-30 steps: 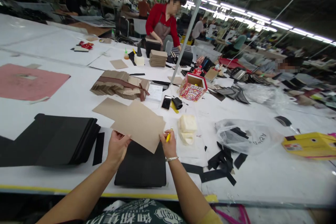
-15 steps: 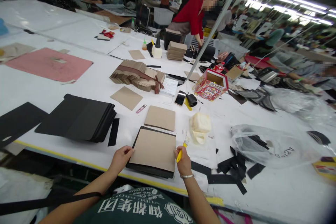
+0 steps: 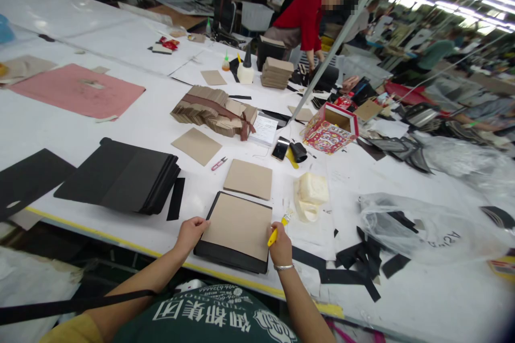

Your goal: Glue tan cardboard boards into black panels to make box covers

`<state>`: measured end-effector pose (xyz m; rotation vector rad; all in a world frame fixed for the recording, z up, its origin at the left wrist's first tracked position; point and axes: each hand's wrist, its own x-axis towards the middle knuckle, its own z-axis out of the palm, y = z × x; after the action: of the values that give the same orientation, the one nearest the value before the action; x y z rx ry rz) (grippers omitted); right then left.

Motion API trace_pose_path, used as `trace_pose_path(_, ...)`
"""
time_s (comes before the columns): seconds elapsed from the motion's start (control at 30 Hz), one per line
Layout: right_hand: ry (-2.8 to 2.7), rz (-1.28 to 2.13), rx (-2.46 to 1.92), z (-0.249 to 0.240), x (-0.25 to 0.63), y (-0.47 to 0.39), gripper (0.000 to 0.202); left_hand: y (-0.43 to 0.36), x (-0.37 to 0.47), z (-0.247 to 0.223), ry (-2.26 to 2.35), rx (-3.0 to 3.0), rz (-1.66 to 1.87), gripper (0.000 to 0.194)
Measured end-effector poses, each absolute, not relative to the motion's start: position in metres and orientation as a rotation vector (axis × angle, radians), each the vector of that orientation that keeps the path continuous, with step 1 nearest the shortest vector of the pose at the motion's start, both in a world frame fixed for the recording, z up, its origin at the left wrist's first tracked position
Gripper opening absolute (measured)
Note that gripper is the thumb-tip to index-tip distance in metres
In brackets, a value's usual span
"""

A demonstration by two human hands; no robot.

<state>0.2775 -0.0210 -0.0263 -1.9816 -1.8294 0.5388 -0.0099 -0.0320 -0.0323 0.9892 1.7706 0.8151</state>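
A square beige cardboard sheet (image 3: 239,225) lies over a stack of black panels (image 3: 231,258) at the table's front edge. My left hand (image 3: 193,231) pinches the sheet's left edge between thumb and fingers. At the opposite edge, my right hand (image 3: 280,244) is closed round a small yellow-handled brush (image 3: 286,218), its bristles pointing away from me. The fingers of that hand also touch the cardboard's right edge; their tips are partly hidden. Just beyond lies another stack of beige cardboard (image 3: 248,179). A cut-open whitish plastic jug (image 3: 311,193) stands to the right of it.
A pile of folded black panels (image 3: 120,174) sits on the left, beside a black strip (image 3: 176,199). Pink thread snips (image 3: 219,164), a phone (image 3: 280,148) and a red patterned box (image 3: 332,128) lie farther back. Black scraps (image 3: 362,257) and a plastic bag (image 3: 402,220) occupy the right.
The cardboard sheet has shifted slightly away from me, so a wider black band shows along its near edge. Both hands keep their places at its sides. The view has tilted a little.
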Motion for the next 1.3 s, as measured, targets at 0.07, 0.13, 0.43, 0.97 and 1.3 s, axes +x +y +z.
trace_pose_path(0.07, -1.839, 0.513, -2.012, -0.026, 0.276, -0.020, 0.025, -0.032, -0.010, -0.032, 1.786, 1.000, 0.800, 0.029)
trace_pose_path(0.13, -1.848, 0.492, -2.042, -0.025, 0.274, -0.020, 0.024, -0.031, -0.011, -0.032, 1.815, 1.010, 0.765, 0.028)
trace_pose_path(0.43, -1.882, 0.506, -2.139, -0.025, 0.273, -0.017, 0.013, -0.030, -0.013, -0.034, 1.865, 1.040, 0.631, 0.030)
trace_pose_path(0.97, -1.853, 0.602, -2.242, -0.022, 0.269, -0.011, 0.014, -0.021, -0.018, -0.033, 1.829, 1.105, 0.601, 0.027)
trace_pose_path(1.3, -1.908, 0.561, -2.262, -0.022, 0.263, -0.009, 0.018, -0.012, -0.029, -0.036, 1.763, 1.151, 0.569, 0.022)
